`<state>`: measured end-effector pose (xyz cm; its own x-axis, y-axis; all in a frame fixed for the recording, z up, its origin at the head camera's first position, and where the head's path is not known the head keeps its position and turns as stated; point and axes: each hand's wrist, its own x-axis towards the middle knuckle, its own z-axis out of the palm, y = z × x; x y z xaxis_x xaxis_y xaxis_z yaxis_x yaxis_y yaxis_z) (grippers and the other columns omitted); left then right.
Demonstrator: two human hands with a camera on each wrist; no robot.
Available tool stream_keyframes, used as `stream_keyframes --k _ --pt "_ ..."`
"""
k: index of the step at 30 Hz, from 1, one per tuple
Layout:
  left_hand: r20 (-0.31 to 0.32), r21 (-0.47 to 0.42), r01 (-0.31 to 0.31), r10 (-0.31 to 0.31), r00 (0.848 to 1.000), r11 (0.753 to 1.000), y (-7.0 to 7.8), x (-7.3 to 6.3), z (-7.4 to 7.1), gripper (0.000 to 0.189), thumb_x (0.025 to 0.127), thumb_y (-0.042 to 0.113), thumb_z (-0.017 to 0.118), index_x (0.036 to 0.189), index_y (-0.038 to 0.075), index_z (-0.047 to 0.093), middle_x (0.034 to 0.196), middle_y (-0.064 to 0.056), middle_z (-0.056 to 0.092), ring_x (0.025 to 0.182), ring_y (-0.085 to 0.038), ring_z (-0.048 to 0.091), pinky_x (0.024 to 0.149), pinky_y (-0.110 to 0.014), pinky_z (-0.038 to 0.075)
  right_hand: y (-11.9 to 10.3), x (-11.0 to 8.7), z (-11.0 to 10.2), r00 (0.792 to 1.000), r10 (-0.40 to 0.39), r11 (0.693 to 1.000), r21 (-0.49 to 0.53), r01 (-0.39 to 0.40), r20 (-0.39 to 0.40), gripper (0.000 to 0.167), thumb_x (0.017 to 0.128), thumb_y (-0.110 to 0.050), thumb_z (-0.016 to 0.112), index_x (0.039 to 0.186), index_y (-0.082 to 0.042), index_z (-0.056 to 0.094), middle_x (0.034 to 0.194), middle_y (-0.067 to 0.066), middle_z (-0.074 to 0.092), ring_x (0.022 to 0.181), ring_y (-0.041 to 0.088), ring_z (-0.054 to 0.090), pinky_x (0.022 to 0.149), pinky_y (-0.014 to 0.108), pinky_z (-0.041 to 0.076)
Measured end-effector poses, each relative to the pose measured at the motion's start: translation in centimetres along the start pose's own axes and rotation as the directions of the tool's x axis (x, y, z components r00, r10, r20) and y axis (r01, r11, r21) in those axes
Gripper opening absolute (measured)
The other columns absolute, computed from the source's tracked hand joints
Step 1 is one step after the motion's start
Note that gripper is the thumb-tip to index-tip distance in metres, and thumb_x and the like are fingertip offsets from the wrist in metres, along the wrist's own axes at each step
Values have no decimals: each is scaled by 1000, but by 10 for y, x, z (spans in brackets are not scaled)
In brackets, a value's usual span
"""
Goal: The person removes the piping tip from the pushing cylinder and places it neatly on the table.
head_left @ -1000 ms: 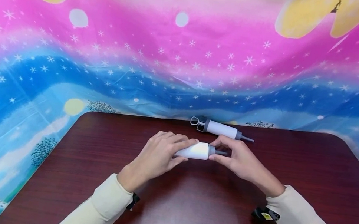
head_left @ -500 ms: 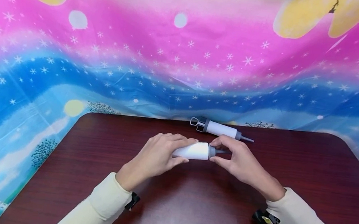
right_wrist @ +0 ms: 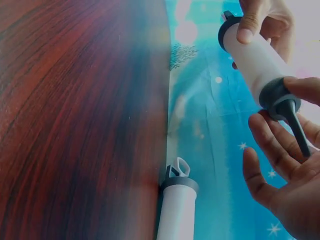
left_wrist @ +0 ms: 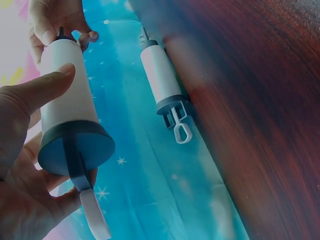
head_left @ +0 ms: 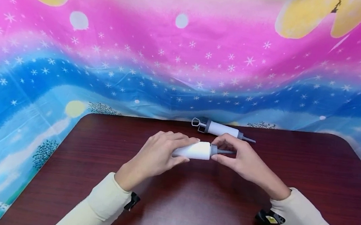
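Note:
A white balloon pump (head_left: 194, 150) with grey ends is held sideways above the table. My left hand (head_left: 156, 152) grips its barrel, with the thumb along the white side in the left wrist view. At that end sit a wide dark collar (left_wrist: 75, 145) and a handle (left_wrist: 94, 215) with a pale tip. My right hand (head_left: 244, 157) pinches the grey nozzle cap (right_wrist: 274, 91) between thumb and fingertips. The thin nozzle (right_wrist: 296, 127) sticks out past the cap towards the right palm.
A second balloon pump (head_left: 223, 129) lies at the table's back edge, just behind my right hand, its nozzle pointing right. A dark red wooden table (head_left: 182, 210) spreads below. Behind it hangs a pink and blue cloth (head_left: 187, 60) with snowflakes.
The right hand's fingers have shifted slightly at the nozzle cap, and a bit more of the nozzle shows. The left hand keeps its grip; the second pump has not moved.

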<state>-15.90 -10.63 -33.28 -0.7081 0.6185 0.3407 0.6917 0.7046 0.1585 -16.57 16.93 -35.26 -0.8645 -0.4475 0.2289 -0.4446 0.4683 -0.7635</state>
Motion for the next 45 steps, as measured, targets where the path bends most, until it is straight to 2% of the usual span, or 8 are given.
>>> stream_keyframes --k 5,10,21,28,37,43,45 --pt "-18 34 -31 32 999 999 1 0 -1 57 88 33 86 142 28 67 123 2 75 101 -21 72 85 -41 57 2 0 -3 998 41 996 78 -44 42 23 100 -18 73 120 -11 68 115 7 70 104 22 70 89 29 59" --pt "-23 43 -34 35 999 998 1 0 -1 57 87 33 87 141 28 67 122 2 76 101 -21 73 84 -41 57 1 0 -2 998 45 996 75 -48 36 23 98 -18 75 119 -12 68 113 6 71 102 21 70 87 29 59" --pt "-22 -15 -6 6 1000 1000 0 -1 -1 58 87 32 87 141 26 68 122 0 76 102 -21 74 83 -42 58 -4 -1 3 1000 -9 1000 -16 9 -28 28 92 -9 80 118 -12 68 113 5 73 103 19 72 91 41 61" --pt "-12 -10 -10 9 1000 1000 -1 0 0 57 87 32 87 141 26 68 122 1 76 102 -21 74 83 -42 58 -4 -2 4 997 -40 999 -13 39 -68 20 96 -10 76 114 -12 70 109 3 74 101 17 73 89 29 59" --pt "-19 29 -28 29 999 999 -1 1 0 56 87 32 87 140 27 68 121 1 76 101 -22 74 83 -42 57 -4 -2 5 991 -92 996 9 93 -97 16 97 -6 73 112 -12 72 110 3 72 100 13 72 89 27 60" --pt "-14 42 -22 23 1000 999 1 0 -1 57 88 33 86 141 28 67 123 0 76 102 -23 73 86 -44 57 -4 -2 4 996 -41 999 -4 41 -73 22 95 -10 77 116 -12 70 111 3 73 101 17 72 89 28 59" --pt "-13 36 -15 16 1000 999 2 0 -2 57 88 32 86 142 28 67 123 0 76 103 -23 73 87 -45 57 -4 -2 3 998 -14 1000 1 14 -59 26 94 -11 78 118 -12 69 112 4 73 102 18 72 90 34 60"
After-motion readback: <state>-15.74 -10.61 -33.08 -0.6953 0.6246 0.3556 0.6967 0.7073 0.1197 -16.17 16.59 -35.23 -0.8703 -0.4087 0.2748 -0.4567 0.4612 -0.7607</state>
